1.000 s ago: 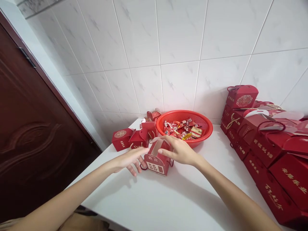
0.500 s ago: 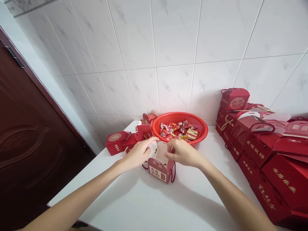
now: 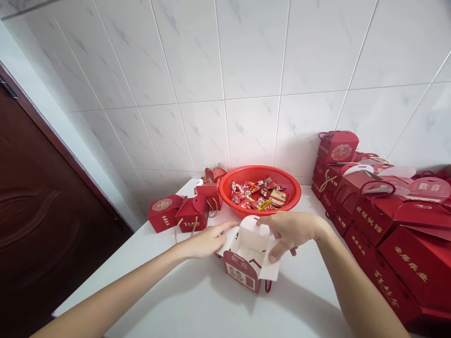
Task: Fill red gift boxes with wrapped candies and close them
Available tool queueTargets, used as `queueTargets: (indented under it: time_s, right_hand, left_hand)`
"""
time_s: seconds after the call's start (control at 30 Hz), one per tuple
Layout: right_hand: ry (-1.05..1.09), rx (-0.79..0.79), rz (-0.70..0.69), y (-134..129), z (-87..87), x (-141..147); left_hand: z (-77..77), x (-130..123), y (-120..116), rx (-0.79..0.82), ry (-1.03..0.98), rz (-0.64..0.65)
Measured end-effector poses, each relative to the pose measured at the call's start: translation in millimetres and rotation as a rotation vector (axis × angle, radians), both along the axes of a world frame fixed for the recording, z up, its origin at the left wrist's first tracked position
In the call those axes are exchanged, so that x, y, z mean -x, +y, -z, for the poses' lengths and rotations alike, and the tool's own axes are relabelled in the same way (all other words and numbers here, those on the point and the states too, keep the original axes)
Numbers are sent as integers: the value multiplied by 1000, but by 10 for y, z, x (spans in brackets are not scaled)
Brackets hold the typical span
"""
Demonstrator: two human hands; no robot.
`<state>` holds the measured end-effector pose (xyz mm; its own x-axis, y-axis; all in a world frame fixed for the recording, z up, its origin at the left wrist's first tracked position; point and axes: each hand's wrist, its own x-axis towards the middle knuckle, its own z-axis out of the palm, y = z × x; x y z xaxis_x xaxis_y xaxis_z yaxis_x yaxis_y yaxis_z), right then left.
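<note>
A small red gift box with a white inside stands on the table, its top flaps apart and its inside showing bare white card. My left hand holds the left flap, its fingers partly behind the card. On the other side, my right hand grips the right flap between thumb and fingers, the index finger reaching to the far flap. A dark red cord hangs at the box's right side. Just beyond is a red plastic basket of wrapped sweets.
Several folded-up red gift boxes stand at the back left beside the basket. Stacked red boxes with cord handles line the right side. A white tiled wall is behind the white table, and a dark door is at left.
The box has come nearer and its flaps are spread wider, showing more of the inside. My right hand has moved right and outward with the right flap. The view has shifted slightly.
</note>
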<state>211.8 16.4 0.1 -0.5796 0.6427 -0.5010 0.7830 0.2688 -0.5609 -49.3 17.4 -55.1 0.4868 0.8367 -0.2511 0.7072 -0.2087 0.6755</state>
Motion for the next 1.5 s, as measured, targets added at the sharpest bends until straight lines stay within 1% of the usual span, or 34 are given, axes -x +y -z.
queueTargets:
  time_s: [0.07,0.13,0.17,0.23,0.3,0.37,0.4,0.43,0.47,0.5,0.57,0.63,0.67,0.77,0.83,0.93,1.0,1.07,1.13,1.27,1.37,1.43,1.5]
  right_hand:
    - [-33,30,6,0,-41,-61]
    - [-34,10,35,1,-72,-155]
    - [-2,-32,66,4,-84,-214]
    - [123,-155,131,23,-102,-346]
    - [269,-311,204,81,-103,-463]
    - [383,-435,254,204,-65,-524]
    - [431,-480,285,293,-24,-525]
    - [484,-509,319,398,34,-508]
    - [547,-532,365,517,107,-474]
    - [604,-569,426,642,192,-431]
    - [686,-659,563,890,377,-342]
    - [659,-652,681,1097,545,-286]
    - [610,-621,711,1173,610,-277]
    - [492,-550,720,1290,717,-308]
    - [437,-549,670,1299,724,-335]
    - [323,-566,490,1274,684,-327]
    - [206,-577,371,1247,652,-285]
    - [71,-605,326,1217,634,-228]
    - [-27,-628,316,1197,640,-173]
    - [-68,-665,328,1197,682,-117]
    - [-35,-698,351,1214,703,-128]
    - [6,-692,401,1236,716,-153]
    - [120,-655,461,1264,730,-189]
  left_hand:
    - [-25,-86,-40,25,-1,75]
    - [-132,-169,-67,-2,64,138]
    - [-218,-205,-69,-31,114,161]
    - [-440,-267,-36,-108,208,203]
    - [-667,-327,63,-198,236,263]
    - [-812,-411,234,-257,242,260]
    - [-834,-468,344,-292,239,252]
    - [-820,-535,465,-332,236,255]
    - [-771,-611,593,-362,265,292]
    - [-697,-693,724,-378,310,335]
    - [-505,-856,971,-330,416,344]
    - [-318,-994,1175,-226,497,344]
    - [-241,-1048,1256,-179,532,333]
    - [-97,-1149,1406,-98,599,298]
    - [-55,-1178,1444,-110,606,321]
    - [-30,-1193,1450,-213,607,360]
    - [-21,-1197,1438,-281,623,348]
    - [-10,-1197,1425,-327,638,323]
    - [5,-1193,1420,-346,621,300]
    - [29,-1172,1429,-383,540,222]
    - [30,-1152,1438,-409,507,160]
    - [35,-1139,1456,-426,471,125]
    - [45,-1125,1483,-460,400,79]
